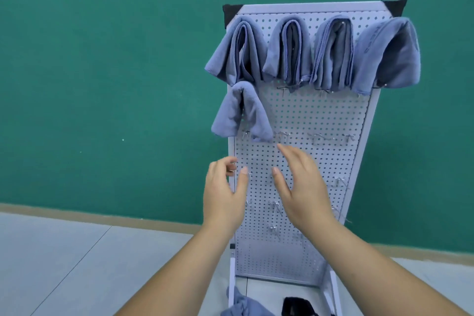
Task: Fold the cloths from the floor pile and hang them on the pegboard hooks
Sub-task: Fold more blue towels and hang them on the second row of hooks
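A white pegboard (307, 115) stands upright against the green wall. Several folded blue-grey cloths hang from its top row of hooks, such as the rightmost cloth (387, 56). One more folded cloth (241, 113) hangs on the left hook of the second row. My left hand (225, 192) and my right hand (300, 185) hover just below that cloth, in front of the board, fingers relaxed and holding nothing. At the bottom edge lies the floor pile, with a blue cloth (243, 305) and a black one (297, 306) showing.
Bare metal hooks (318, 137) stick out in the lower rows of the pegboard. The board's white foot frame (333, 287) rests on the grey tiled floor (64, 259). The green wall (102, 84) runs behind everything.
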A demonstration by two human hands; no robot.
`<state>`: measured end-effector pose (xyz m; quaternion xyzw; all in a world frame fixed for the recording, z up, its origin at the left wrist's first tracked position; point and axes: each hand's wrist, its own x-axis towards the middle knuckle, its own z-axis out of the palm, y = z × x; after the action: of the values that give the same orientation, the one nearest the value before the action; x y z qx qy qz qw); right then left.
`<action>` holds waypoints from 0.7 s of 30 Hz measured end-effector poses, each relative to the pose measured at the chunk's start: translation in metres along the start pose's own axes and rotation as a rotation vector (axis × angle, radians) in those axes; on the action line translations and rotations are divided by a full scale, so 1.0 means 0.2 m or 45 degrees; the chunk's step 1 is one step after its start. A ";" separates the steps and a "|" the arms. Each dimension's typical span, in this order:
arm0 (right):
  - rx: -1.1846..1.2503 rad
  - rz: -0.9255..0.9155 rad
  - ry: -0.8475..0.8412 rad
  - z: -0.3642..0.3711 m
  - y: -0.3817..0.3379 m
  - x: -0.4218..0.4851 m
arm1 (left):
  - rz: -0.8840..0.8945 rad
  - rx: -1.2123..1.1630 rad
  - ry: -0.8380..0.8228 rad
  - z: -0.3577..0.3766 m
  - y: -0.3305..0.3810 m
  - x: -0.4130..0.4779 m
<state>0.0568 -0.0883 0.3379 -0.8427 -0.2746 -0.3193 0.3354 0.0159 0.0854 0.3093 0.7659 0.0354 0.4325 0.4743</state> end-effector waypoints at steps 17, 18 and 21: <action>-0.346 0.735 -1.451 0.22 0.76 -1.30 | -0.648 0.558 -1.404 0.10 -0.76 -1.13; -0.351 0.772 -1.472 0.22 0.78 -1.36 | -0.647 0.579 -1.457 0.10 -0.78 -1.17; -0.342 0.811 -1.601 0.27 0.83 -1.52 | -0.650 0.671 -1.604 0.13 -0.83 -1.27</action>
<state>-0.0078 -0.2276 0.0232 -0.9404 -0.1149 0.3089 0.0841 -0.0652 0.0403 0.0198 0.9262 0.0360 -0.2375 0.2906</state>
